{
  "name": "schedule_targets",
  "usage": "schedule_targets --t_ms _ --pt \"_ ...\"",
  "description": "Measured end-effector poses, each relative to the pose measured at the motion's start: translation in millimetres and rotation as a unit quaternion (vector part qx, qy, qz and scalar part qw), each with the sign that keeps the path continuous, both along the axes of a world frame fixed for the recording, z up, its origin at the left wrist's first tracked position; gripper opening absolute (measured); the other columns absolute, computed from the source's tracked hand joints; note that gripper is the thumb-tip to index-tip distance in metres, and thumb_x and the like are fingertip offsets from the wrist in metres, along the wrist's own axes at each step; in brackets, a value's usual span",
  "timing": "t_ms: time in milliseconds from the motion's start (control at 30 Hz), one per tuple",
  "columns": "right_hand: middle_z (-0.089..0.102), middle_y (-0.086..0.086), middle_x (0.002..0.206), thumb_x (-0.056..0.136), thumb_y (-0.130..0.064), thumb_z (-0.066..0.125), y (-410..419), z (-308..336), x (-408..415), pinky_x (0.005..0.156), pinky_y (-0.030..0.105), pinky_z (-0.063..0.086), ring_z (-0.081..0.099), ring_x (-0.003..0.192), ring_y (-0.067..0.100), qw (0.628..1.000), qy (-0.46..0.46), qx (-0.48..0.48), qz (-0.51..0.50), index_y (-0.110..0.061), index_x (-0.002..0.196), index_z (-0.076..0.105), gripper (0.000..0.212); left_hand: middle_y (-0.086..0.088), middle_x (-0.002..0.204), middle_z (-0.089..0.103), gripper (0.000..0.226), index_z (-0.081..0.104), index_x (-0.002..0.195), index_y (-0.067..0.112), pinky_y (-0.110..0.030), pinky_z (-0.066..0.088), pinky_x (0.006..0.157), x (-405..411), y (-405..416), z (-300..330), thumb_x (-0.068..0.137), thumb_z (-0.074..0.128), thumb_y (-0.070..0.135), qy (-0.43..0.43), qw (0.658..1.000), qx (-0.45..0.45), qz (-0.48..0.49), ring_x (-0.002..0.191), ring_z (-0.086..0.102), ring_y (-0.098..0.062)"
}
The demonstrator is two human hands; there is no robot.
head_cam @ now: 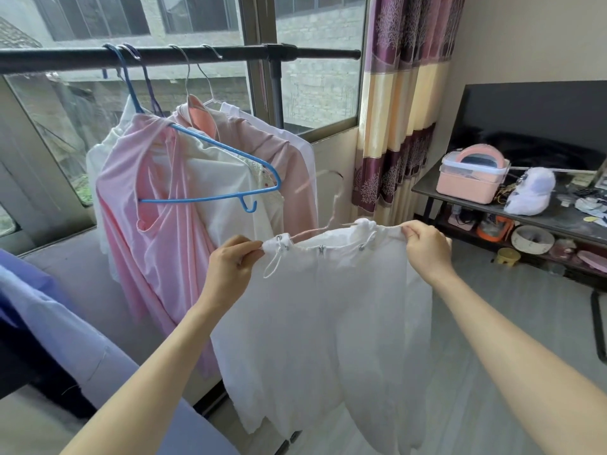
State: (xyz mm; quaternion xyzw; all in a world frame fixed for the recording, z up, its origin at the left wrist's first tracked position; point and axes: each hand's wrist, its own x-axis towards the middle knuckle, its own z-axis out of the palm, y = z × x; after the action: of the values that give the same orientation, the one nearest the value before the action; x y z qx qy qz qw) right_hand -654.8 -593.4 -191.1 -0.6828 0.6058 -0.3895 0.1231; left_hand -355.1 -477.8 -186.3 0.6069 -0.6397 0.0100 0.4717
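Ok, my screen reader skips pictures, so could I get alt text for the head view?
A person's left hand and right hand pinch the top corners of a white thin-fabric garment on a pale thin hanger, before a black metal clothes rail. A pink soft garment on a tilted blue plastic hanger and other pale clothes hang on the rail.

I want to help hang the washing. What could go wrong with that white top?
The left hand and right hand only pinch the white top at its shoulders, so it could slip off the thin pink hanger. Its hem hangs low and might brush the floor. The blue hanger sticking out of the pink garment could snag it near the crowded rail.
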Motion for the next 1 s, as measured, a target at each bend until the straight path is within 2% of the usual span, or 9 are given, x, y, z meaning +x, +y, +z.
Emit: schedule_targets --t_ms 167,333,467,600,667,767,833,900,1000 --pt "0.057 0.01 0.12 0.093 -0.02 0.046 -10 -21 -18 0.095 0.04 0.031 0.045 0.117 0.029 0.993 0.001 0.071 -0.091 -0.017 0.107 0.065 0.024 -0.002 0.075 0.059 0.009 0.073 0.086 0.003 -0.01 0.035 0.06 -8 -2 -5 0.08 0.067 -0.001 0.062 0.998 0.008 0.014 0.065 0.053 0.005" --pt "0.056 0.018 0.12 0.093 -0.006 0.036 9 -45 -17 0.092 0.039 0.035 0.044 0.114 0.036 0.983 -0.084 0.022 -0.159 -0.005 0.113 0.058 0.03 -0.001 0.076 0.058 0.012 0.073 0.092 0.004 -0.008 0.034 0.058 -9 -6 -6 0.083 0.064 0.004 0.104 0.993 0.041 0.049 0.063 0.052 -0.003" --pt "0.054 0.012 0.126 0.09 -0.008 0.041 19 -62 -12 0.09 0.037 0.038 0.045 0.116 0.032 0.984 -0.094 0.076 -0.127 -0.009 0.123 0.048 0.035 0.005 0.074 0.057 0.015 0.071 0.098 0.002 -0.007 0.034 0.055 -5 -11 -4 0.085 0.062 0.005 0.162 0.983 0.062 0.061 0.061 0.05 -0.004" --pt "0.04 0.014 0.139 0.091 -0.007 0.045 9 -53 -7 0.098 0.037 0.036 0.042 0.125 0.031 0.975 -0.181 0.086 -0.097 -0.01 0.138 0.033 0.049 0.005 0.072 0.056 0.015 0.071 0.097 0.002 -0.009 0.033 0.052 4 -11 -4 0.085 0.062 0.005 0.192 0.977 0.072 0.053 0.054 0.048 0.004" --pt "0.053 0.015 0.128 0.092 -0.009 0.044 1 -47 -4 0.092 0.037 0.042 0.053 0.114 0.033 0.971 -0.2 0.104 -0.085 -0.007 0.131 0.042 0.039 0.003 0.072 0.055 0.014 0.071 0.096 0.003 -0.009 0.032 0.051 8 -9 -5 0.085 0.062 0.005 0.201 0.976 0.077 0.044 0.052 0.046 0.003" --pt "0.067 0.019 0.089 0.09 -0.012 0.039 -8 -44 3 0.06 0.029 0.046 0.062 0.08 0.03 0.966 -0.201 0.128 -0.105 -0.003 0.093 0.058 0.021 0.002 0.072 0.055 0.013 0.071 0.095 0.003 -0.009 0.031 0.049 10 -8 -6 0.086 0.062 0.007 0.194 0.977 0.075 0.041 0.052 0.045 0.002" --pt "0.069 0.018 0.092 0.086 -0.008 0.042 -14 -39 2 0.071 0.035 0.052 0.063 0.089 0.033 0.943 -0.268 0.127 -0.155 -0.004 0.09 0.063 0.022 0.005 0.072 0.055 0.014 0.071 0.096 0.003 -0.008 0.033 0.051 13 -8 -5 0.086 0.062 0.007 0.188 0.978 0.072 0.053 0.053 0.047 0.004" --pt "0.066 0.017 0.11 0.084 0.001 0.042 -19 -31 -1 0.089 0.035 0.049 0.06 0.104 0.033 0.924 -0.31 0.126 -0.185 -0.004 0.108 0.065 0.034 0.007 0.071 0.055 0.015 0.071 0.097 0.003 -0.008 0.033 0.052 17 -6 -4 0.086 0.062 0.006 0.177 0.979 0.078 0.061 0.054 0.048 0.004" --pt "0.051 0.014 0.133 0.081 0.011 0.038 -7 -11 23 0.102 0.028 0.036 0.052 0.12 0.028 0.96 -0.247 0.055 -0.121 -0.005 0.128 0.053 0.052 0.005 0.071 0.055 0.012 0.072 0.093 0.006 -0.01 0.033 0.05 18 -5 -6 0.086 0.062 0.007 0.17 0.979 0.097 0.06 0.055 0.047 -0.002"
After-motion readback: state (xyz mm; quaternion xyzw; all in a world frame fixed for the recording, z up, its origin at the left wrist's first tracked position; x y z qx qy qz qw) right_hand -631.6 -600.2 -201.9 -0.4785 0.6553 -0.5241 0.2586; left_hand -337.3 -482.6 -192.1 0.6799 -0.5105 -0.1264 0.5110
